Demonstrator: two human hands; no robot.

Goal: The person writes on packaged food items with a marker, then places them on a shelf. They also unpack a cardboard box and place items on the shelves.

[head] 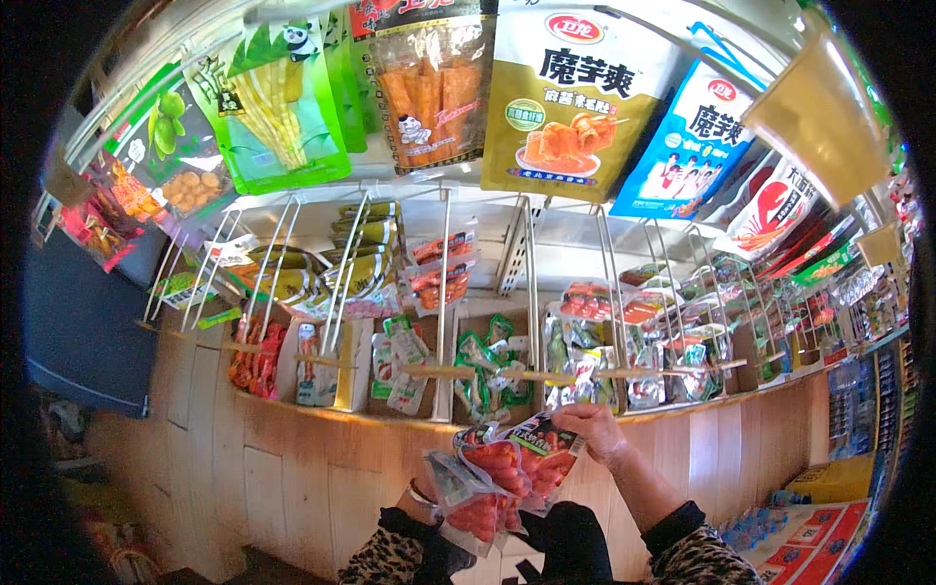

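Note:
My right hand (591, 433) grips the upper right corner of a clear and black packet of red sausages (545, 457). Beside and below that packet, several more clear packets of red sausages (479, 512) are bunched together in front of my body. Of my left hand (418, 503), only the wrist and the side show at the bunch's left edge; its fingers are hidden behind the packets, so its grip cannot be made out. Leopard-print sleeves with black cuffs cover both forearms. Just beyond the packets is the front edge of a snack shelf (351, 418).
Metal display hooks (528, 285) jut out above the shelf, with large snack bags (578, 102) hanging higher up. Cardboard boxes of small packets (493, 369) line the shelf. Printed red and white cartons and bottles (804, 537) stand at lower right. A dark panel (88, 322) is at left.

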